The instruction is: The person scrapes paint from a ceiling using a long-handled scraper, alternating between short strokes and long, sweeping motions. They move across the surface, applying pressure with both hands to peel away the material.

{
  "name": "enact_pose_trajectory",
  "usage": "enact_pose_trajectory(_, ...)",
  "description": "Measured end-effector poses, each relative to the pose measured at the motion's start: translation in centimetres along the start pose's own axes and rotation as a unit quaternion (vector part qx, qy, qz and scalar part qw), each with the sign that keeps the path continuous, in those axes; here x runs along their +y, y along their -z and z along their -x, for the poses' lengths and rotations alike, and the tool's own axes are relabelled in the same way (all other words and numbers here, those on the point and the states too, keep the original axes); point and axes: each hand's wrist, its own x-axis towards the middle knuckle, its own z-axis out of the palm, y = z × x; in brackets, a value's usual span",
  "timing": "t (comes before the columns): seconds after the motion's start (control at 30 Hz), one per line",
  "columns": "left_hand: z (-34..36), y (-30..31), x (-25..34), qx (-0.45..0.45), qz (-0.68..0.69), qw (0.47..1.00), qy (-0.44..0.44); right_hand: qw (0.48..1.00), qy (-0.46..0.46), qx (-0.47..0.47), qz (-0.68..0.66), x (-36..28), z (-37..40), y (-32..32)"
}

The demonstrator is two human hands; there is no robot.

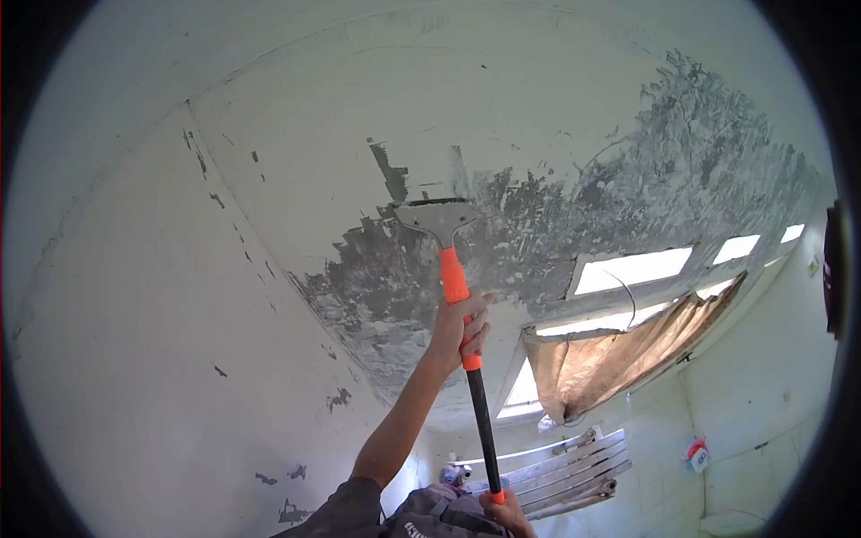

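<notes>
The 2 hands are sitting apart, both wrapping around the long scraper (455,278). The left hand (457,330) is holding its orange part up high, just under the wide blade (435,216). The right hand (508,515) is holding the low end. The scraper is pointing up and away, and its blade is lying where the white coat (395,90) is meeting the gray patch (386,269). This is looking like scraping. A next push is calling for a flat blade and 2 firm hands.
</notes>
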Motion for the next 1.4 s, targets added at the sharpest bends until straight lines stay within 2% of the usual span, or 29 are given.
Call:
enact_pose_trajectory(0.03,-0.1,-0.2,0.0,0.005,0.001,1.0,0.007,1.0,-0.001,-0.001,-0.002,-0.2,0.0,-0.1)
enact_pose_trajectory(0.13,-1.2,-3.1,6.5,-0.035,-0.03,0.998,-0.039,0.985,0.037,0.057,0.158,-6.8,-1.3,-3.1)
enact_pose_trajectory(0.17,-1.1,-2.6,6.1,-0.031,-0.032,0.998,-0.034,0.98,0.052,0.072,0.177,-7.7,-0.9,-3.8)
enact_pose_trajectory(0.27,-1.5,-1.5,3.8,-0.07,0.004,0.996,-0.058,0.978,0.038,0.086,0.186,-3.5,-2.3,-1.9)
enact_pose_trajectory(0.33,-0.7,-1.3,0.2,0.088,0.024,0.996,0.013,0.974,0.031,0.102,0.199,-3.2,-1.2,-1.3)
enact_pose_trajectory(0.37,-0.9,-0.7,-0.1,0.09,0.025,0.996,0.014,0.969,0.014,0.113,0.22,-3.0,-0.5,-1.1)
enact_pose_trajectory(0.43,-0.9,0.1,-0.6,0.007,0.002,1.0,0.029,0.967,-0.008,0.132,0.219,-2.9,0.9,-1.4)
enact_pose_trajectory(0.53,-1.4,-0.8,0.3,-0.022,-0.001,1.0,0.017,0.97,0.012,0.154,0.188,0.0,-0.6,0.9)
enact_pose_trajectory(0.57,-1.5,-1.1,0.3,-0.024,-0.002,0.999,0.022,0.969,0.005,0.172,0.179,-1.6,0.4,0.2)
enact_pose_trajectory(0.63,-1.0,-1.5,-0.1,0.013,-0.011,1.0,-0.024,0.971,0.022,0.157,0.18,0.5,-0.1,1.2)
enact_pose_trajectory(0.67,-1.0,-1.3,-0.6,0.014,-0.013,1.0,-0.025,0.971,0.052,0.139,0.185,0.9,-0.8,1.7)
enact_pose_trajectory(0.8,-1.2,-0.3,-3.5,0.033,-0.018,0.999,-0.006,0.972,0.045,0.142,0.182,3.4,-2.4,2.5)
enact_pose_trajectory(0.83,-1.0,0.1,-3.9,0.036,-0.026,0.999,0.009,0.975,-0.007,0.12,0.189,4.4,-3.0,2.9)
enact_pose_trajectory(0.87,-0.9,0.0,-3.3,0.039,-0.029,0.999,0.009,0.975,-0.008,0.116,0.187,3.3,-2.6,2.1)
enact_pose_trajectory(0.93,-1.4,-0.5,-1.4,0.015,-0.016,1.0,0.021,0.953,-0.042,0.184,0.238,-0.9,-1.5,0.3)
enact_pose_trajectory(1.0,-1.3,-0.9,-1.3,0.008,-0.016,1.0,0.014,0.94,-0.008,0.231,0.249,0.1,-1.1,0.3)
enact_pose_trajectory(1.07,-0.9,-0.6,-1.9,0.017,-0.022,0.999,0.021,0.949,-0.01,0.196,0.248,0.0,-0.3,0.7)
enact_pose_trajectory(1.13,-0.4,-0.5,-3.1,0.013,0.017,0.999,-0.024,0.972,-0.009,0.121,0.201,2.4,-0.8,2.0)
enact_pose_trajectory(1.17,-0.1,-0.5,-3.9,0.014,0.012,1.0,-0.02,0.973,-0.064,0.142,0.171,0.1,0.0,1.3)
enact_pose_trajectory(1.23,1.0,-0.7,-6.6,0.071,-0.097,0.987,-0.109,0.965,-0.039,0.165,0.198,0.9,-1.4,2.2)
enact_pose_trajectory(1.3,2.9,0.9,-9.9,0.054,-0.171,0.98,-0.092,0.952,0.0,0.205,0.228,-0.3,-1.4,1.8)
enact_pose_trajectory(1.33,3.7,2.3,-12.1,0.035,-0.207,0.976,-0.065,0.961,-0.047,0.157,0.223,-0.4,-2.0,2.1)
enact_pose_trajectory(1.37,4.7,2.9,-14.2,0.0,-0.156,0.983,-0.097,0.969,-0.043,0.12,0.213,1.4,-3.6,2.6)
enact_pose_trajectory(1.4,6.2,3.6,-16.2,0.0,-0.137,0.989,-0.064,0.975,-0.036,0.086,0.201,3.2,-5.0,2.9)
